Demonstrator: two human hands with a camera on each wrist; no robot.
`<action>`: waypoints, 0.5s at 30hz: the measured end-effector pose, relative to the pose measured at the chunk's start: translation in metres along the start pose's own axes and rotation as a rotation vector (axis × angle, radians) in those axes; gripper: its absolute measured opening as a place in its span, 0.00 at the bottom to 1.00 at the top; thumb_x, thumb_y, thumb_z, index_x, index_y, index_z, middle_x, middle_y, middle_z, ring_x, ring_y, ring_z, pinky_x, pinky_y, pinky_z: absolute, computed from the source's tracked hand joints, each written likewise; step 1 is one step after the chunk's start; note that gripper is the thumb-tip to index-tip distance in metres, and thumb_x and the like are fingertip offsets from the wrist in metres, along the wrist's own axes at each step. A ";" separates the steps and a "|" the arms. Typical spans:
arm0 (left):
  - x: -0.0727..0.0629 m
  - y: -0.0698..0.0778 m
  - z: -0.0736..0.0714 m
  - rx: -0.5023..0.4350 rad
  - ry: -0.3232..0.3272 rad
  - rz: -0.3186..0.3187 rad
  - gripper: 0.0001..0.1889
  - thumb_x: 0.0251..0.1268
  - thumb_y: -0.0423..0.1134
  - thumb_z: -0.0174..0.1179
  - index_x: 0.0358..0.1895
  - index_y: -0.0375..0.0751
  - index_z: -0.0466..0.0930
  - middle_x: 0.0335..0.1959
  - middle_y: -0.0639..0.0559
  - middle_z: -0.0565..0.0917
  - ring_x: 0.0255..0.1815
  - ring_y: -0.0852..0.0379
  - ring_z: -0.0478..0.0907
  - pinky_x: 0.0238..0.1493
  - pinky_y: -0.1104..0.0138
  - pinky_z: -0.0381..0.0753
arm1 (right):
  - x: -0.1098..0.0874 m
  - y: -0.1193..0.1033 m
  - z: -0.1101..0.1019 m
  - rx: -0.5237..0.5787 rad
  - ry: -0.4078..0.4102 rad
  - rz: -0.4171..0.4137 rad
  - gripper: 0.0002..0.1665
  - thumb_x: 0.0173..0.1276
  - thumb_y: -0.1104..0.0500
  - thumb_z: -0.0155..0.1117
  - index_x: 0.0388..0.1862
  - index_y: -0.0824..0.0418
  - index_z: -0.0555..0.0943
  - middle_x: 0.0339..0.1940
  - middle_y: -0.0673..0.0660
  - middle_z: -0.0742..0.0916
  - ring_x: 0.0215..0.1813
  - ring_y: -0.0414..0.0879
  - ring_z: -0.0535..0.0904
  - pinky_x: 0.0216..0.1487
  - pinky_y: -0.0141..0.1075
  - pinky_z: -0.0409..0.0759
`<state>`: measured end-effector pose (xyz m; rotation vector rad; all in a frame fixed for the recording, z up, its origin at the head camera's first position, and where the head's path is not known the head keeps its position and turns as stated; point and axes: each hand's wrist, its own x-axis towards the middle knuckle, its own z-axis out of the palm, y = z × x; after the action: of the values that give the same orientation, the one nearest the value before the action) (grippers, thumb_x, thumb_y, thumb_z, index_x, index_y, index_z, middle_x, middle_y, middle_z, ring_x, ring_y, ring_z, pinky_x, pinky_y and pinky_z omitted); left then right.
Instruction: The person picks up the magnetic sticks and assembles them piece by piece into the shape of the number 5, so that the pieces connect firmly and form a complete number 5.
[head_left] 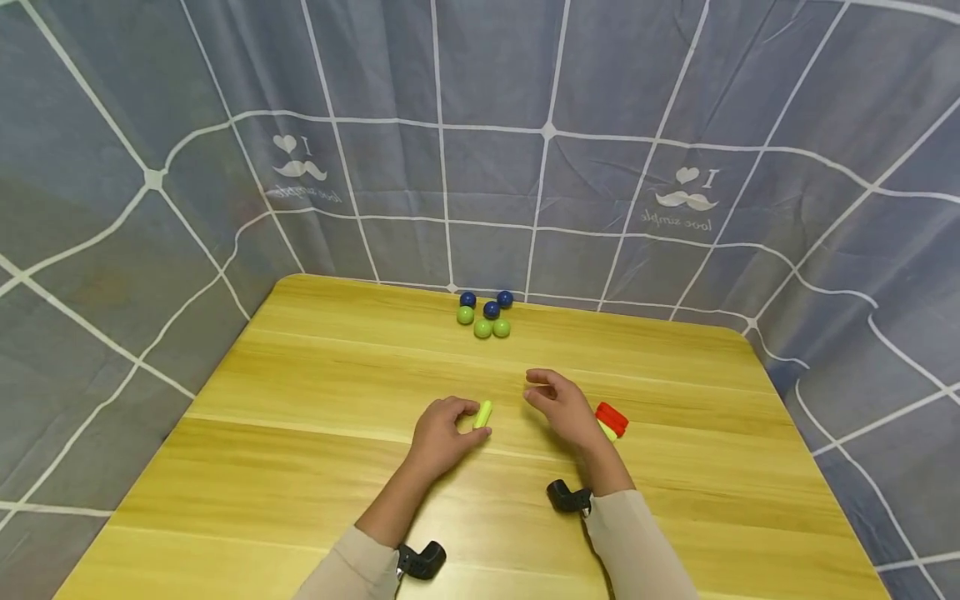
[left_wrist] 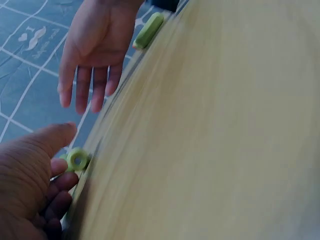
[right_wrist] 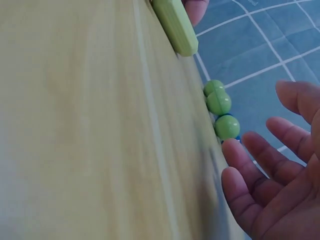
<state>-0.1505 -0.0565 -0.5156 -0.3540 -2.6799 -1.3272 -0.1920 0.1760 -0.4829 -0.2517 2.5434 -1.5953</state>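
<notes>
A short yellow-green stick [head_left: 483,412] lies on the table by my left hand [head_left: 442,433]. It looks ridged in the right wrist view, and the left wrist view shows a round hole in its end. My left fingertips [left_wrist: 59,167] are right at its side, while the straight thumb stands slightly apart from it. To the right, my right hand [head_left: 561,407] hovers over the table with loosely bent fingers and nothing in them. Beside that hand lie red sticks [head_left: 612,418] and another yellow-green stick [head_left: 607,431], partly hidden by the wrist.
Toward the back edge of the wooden table [head_left: 300,500] sit several balls, with dark blue ones [head_left: 491,310] mixed among green ones [head_left: 483,328]. A grey curtain [head_left: 495,175] with white lines hangs behind and at both sides.
</notes>
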 end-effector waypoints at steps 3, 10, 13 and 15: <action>-0.002 -0.001 0.004 0.053 0.018 0.009 0.19 0.56 0.47 0.73 0.47 0.42 0.86 0.43 0.53 0.85 0.43 0.54 0.76 0.45 0.59 0.75 | 0.009 0.003 0.003 0.014 0.032 0.021 0.23 0.73 0.58 0.63 0.63 0.65 0.77 0.59 0.61 0.82 0.54 0.54 0.78 0.52 0.44 0.77; -0.004 -0.004 0.005 0.094 0.060 0.056 0.12 0.57 0.42 0.72 0.44 0.44 0.87 0.40 0.55 0.86 0.37 0.57 0.75 0.38 0.63 0.73 | 0.031 0.013 0.006 0.034 0.092 0.033 0.22 0.73 0.57 0.63 0.62 0.64 0.78 0.56 0.60 0.82 0.50 0.52 0.78 0.46 0.38 0.77; -0.004 -0.005 0.005 0.110 0.073 0.083 0.10 0.59 0.40 0.71 0.44 0.44 0.88 0.40 0.54 0.86 0.36 0.57 0.75 0.37 0.64 0.73 | 0.040 0.014 0.007 0.022 0.106 0.039 0.21 0.73 0.57 0.62 0.61 0.64 0.78 0.57 0.60 0.82 0.50 0.52 0.78 0.46 0.38 0.78; -0.004 -0.006 0.004 0.117 0.074 0.093 0.10 0.59 0.39 0.70 0.44 0.44 0.88 0.40 0.54 0.86 0.36 0.57 0.75 0.37 0.64 0.73 | 0.046 0.013 0.008 0.002 0.108 0.037 0.21 0.73 0.57 0.62 0.61 0.64 0.78 0.56 0.59 0.82 0.51 0.52 0.78 0.47 0.40 0.78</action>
<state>-0.1480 -0.0570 -0.5236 -0.4018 -2.6309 -1.1295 -0.2367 0.1647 -0.4987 -0.1200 2.6095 -1.6404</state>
